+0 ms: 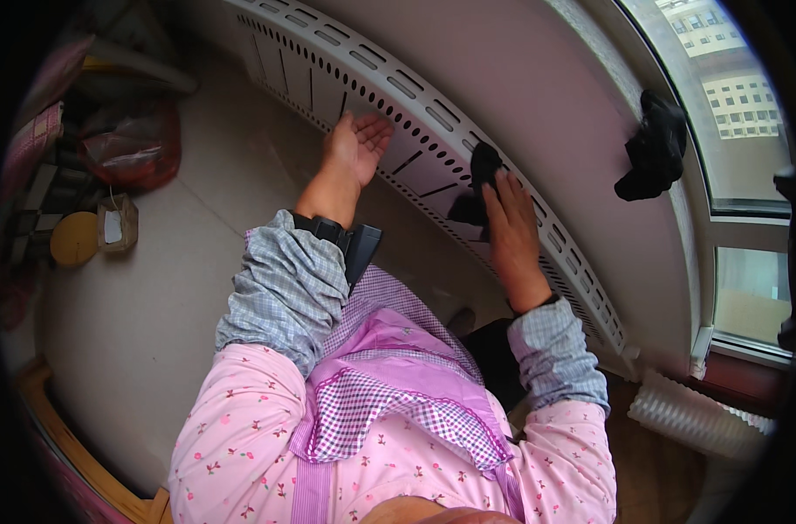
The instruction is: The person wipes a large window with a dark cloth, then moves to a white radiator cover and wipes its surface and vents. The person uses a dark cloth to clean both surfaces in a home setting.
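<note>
My left hand (362,147) is palm up in front of the radiator cover's face and holds nothing. Its fingers are slightly spread. A white slotted radiator cover (404,85) runs along the wall before me. Over its top edge hangs a piece of black cloth (483,167), perhaps a sock. My right hand (512,219) lies against this cloth with fingers stretched out; its thumb is hidden, so a grip on the cloth cannot be made out. A second black cloth (653,150) rests on the window sill, to the right of my right hand.
Window panes (741,157) rise at the right, above a ribbed white roll (692,412). On the floor at left are a red plastic bag (133,144), a small box (118,223) and a round yellow object (74,238). A curved wooden furniture frame (90,465) is at lower left.
</note>
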Motion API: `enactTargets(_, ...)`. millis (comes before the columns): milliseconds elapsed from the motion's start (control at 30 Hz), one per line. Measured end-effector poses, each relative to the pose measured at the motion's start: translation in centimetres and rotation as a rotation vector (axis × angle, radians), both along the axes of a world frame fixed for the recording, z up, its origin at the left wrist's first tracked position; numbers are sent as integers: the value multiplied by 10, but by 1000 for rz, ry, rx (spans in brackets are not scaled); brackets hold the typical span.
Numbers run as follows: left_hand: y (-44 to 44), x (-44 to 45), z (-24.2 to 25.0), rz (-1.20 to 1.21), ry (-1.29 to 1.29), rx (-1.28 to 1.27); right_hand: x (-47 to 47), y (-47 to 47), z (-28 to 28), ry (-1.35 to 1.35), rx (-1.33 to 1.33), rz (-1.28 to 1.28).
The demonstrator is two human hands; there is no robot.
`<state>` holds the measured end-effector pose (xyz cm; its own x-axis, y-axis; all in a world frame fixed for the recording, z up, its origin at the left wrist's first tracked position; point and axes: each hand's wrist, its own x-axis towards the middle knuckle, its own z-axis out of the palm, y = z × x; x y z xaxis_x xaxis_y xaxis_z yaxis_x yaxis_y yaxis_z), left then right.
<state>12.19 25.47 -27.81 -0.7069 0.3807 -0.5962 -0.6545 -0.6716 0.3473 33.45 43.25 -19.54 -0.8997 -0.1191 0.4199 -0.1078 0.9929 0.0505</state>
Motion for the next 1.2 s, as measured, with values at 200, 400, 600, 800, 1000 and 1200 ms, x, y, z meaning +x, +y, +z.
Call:
enactTargets(200,0,-5,-2,-3,33,-17,-41,-12,-7,-6,-27,18)
enactTargets(400,6,-1,-3,-26,15,-15,-25,-12,-1,-74,-6,-36)
enactTargets(600,0,-4,-4,-48,71,-28,81,48,16,87,-472,-401)
enactTargets(800,4,-1,-4,-35,35,0,83,66,-10,95,-376,-689)
enactTargets(1000,9,5,-2,-40,27,4,-15,23,-42,135,-177,-400)
enactTargets(1200,8,4,-2,-61,34,-9,-134,-42,-29,125,-182,-223)
